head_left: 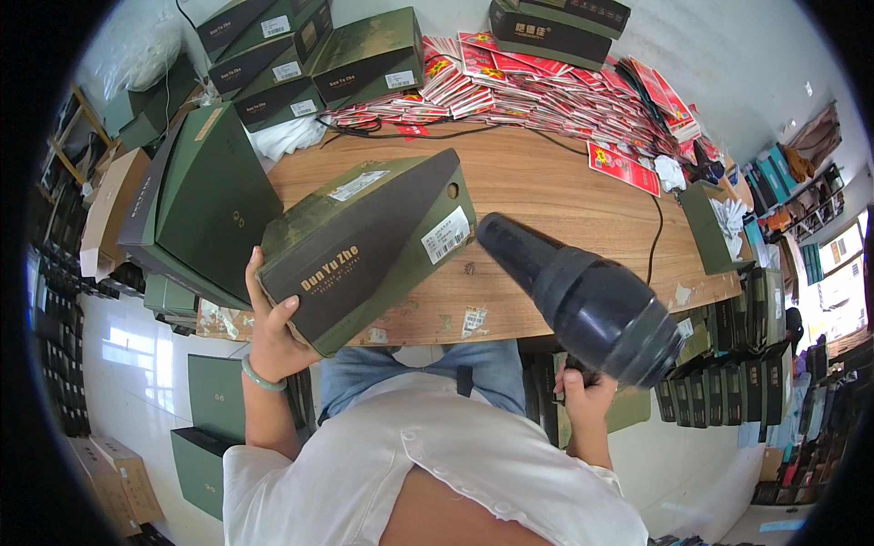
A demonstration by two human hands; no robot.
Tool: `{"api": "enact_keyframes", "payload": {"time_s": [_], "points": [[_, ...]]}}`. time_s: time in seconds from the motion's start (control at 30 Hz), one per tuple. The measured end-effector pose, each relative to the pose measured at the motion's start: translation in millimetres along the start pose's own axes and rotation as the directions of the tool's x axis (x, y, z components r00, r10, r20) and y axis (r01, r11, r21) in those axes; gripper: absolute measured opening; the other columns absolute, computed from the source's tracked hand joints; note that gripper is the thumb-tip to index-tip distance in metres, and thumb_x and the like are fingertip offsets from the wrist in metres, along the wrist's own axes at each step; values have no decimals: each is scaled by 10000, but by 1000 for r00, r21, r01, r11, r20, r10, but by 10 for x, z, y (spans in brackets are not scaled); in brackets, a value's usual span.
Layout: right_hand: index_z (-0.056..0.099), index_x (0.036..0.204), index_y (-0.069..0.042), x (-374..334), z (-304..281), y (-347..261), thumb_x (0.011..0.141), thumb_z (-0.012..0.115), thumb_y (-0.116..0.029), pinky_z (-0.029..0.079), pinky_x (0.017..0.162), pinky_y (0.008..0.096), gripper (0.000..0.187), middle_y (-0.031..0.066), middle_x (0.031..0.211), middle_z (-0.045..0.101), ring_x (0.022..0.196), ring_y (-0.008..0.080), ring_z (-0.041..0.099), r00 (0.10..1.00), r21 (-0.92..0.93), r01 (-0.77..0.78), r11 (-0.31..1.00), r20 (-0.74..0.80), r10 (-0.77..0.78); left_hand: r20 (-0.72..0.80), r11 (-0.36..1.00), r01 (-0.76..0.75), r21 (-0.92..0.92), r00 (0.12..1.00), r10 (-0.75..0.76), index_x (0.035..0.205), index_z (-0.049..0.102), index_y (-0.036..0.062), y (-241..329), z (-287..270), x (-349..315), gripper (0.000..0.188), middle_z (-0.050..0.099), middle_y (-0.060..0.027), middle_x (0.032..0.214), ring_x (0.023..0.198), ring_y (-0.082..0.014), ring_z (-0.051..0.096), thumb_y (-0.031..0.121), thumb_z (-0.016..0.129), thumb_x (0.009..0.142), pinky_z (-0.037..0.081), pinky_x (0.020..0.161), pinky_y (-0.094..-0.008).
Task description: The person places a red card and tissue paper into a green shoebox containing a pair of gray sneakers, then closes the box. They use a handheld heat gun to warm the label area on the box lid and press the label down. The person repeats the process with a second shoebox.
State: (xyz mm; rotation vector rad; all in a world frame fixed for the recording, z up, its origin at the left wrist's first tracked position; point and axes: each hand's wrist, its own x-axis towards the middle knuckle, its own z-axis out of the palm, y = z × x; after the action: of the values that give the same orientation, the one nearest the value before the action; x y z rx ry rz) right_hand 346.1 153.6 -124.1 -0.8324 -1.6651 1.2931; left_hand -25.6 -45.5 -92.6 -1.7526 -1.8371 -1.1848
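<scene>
My left hand (276, 329) is closed round the lower left corner of a dark green and brown shoebox (364, 246), which is tilted above the front of the table. White barcode labels show on the box's end and on its upper face. In my right hand (585, 393) is a black hair dryer (592, 300), gripped by its handle below the thick body. Its narrow nozzle points up and left, close to the labelled end of the shoebox. Most of the handle is hidden behind the dryer's body and my fingers.
The wooden table (537, 200) carries a large spread of red printed cards (510, 82) at the back. Shoeboxes (369, 59) are stacked at the back left, and a big green box (214, 205) leans at my left. A black cord (657, 237) runs down the right side.
</scene>
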Motion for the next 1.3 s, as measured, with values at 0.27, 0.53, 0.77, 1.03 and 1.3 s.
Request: {"api": "enact_keyframes", "payload": {"time_s": [0.27, 0.53, 0.77, 1.03, 1.3], "points": [[571, 1104, 33, -128, -125, 369, 856, 748, -324, 470, 466, 248, 469, 93, 734, 626, 532, 132, 577, 996, -165, 72, 984, 55, -63, -39, 1000, 18, -21, 999, -19, 1433, 327, 379, -45, 8, -35, 1038, 215, -334, 1527, 1341, -502, 412, 212, 929, 605, 381, 1111, -516], [556, 1103, 37, -93, 22, 118, 846, 779, -343, 474, 466, 246, 511, 90, 738, 618, 538, 130, 570, 998, -138, 63, 988, 7, -63, -23, 1000, 9, -18, 1000, -10, 1433, 328, 373, -21, -2, -13, 1026, 211, -330, 1530, 1359, -502, 382, 204, 922, 614, 373, 1118, -517], [560, 1107, 30, -105, -69, 317, 859, 762, -361, 466, 465, 250, 506, 92, 720, 617, 535, 127, 568, 997, -163, 74, 984, 32, -70, -21, 1000, 3, -8, 1000, -3, 1434, 328, 370, -44, -14, -16, 1030, 214, -324, 1533, 1381, -510, 342, 202, 924, 611, 360, 1124, -529], [563, 1084, 38, -34, 70, -29, 835, 770, -197, 482, 478, 248, 400, 81, 736, 624, 534, 128, 574, 994, 156, -112, 981, 37, 107, -26, 1000, 5, 1, 1000, -5, 1437, 317, 376, -17, -6, -4, 1032, 170, -337, 1542, 1350, -513, 393, 193, 921, 620, 391, 1104, -519], [563, 1089, 45, -24, 27, 104, 850, 766, -233, 479, 468, 247, 419, 91, 721, 625, 524, 127, 576, 999, 51, -32, 998, 23, 30, -27, 1000, 11, -13, 1000, -11, 1440, 315, 377, -31, -21, -5, 1034, 166, -338, 1541, 1347, -505, 405, 183, 917, 622, 397, 1101, -512]]}}
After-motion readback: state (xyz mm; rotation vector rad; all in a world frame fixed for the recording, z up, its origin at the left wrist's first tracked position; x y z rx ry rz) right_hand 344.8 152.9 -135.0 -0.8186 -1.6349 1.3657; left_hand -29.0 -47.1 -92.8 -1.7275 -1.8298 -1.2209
